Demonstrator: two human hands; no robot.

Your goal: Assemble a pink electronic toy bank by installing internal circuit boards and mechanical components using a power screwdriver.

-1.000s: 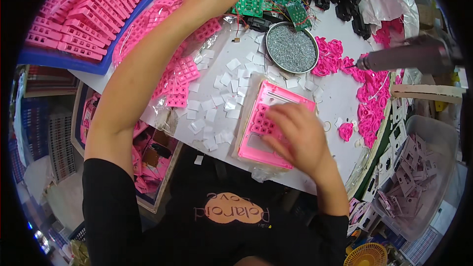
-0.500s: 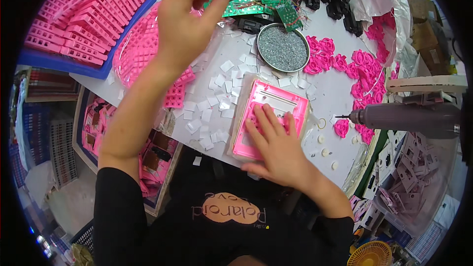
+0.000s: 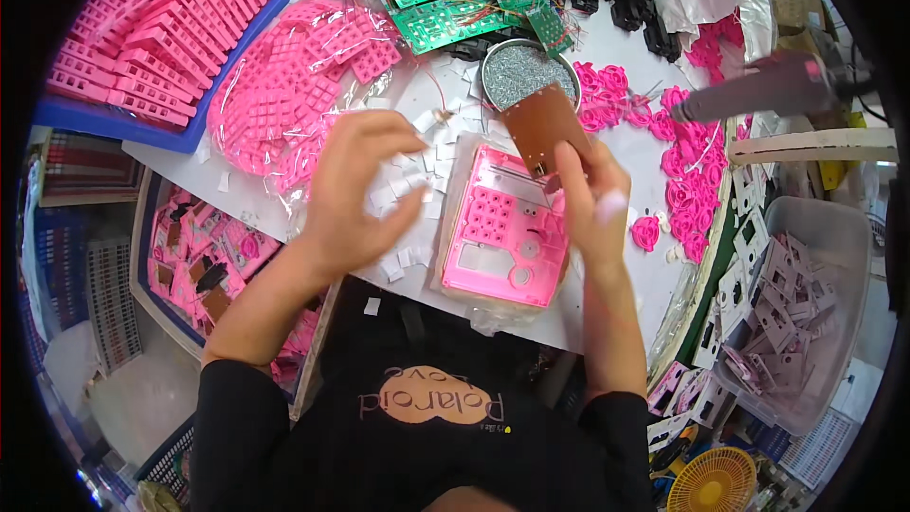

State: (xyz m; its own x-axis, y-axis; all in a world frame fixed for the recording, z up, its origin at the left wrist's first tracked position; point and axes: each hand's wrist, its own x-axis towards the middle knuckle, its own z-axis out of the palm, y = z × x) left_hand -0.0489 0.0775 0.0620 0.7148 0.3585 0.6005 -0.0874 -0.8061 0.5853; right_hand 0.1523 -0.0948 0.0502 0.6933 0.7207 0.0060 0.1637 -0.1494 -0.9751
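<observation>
The right hand (image 3: 592, 199) is closed on a brown circuit board (image 3: 542, 128) above the pink housing (image 3: 498, 228); the left hand (image 3: 360, 190) hovers half open, holding nothing.

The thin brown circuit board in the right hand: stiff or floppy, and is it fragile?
Probably stiff: the thin brown circuit board stays flat while the right hand grips only its lower edge. Likely light, held by fingertips alone. Possibly fragile, being so thin; it hangs over the pink plastic housing.
</observation>
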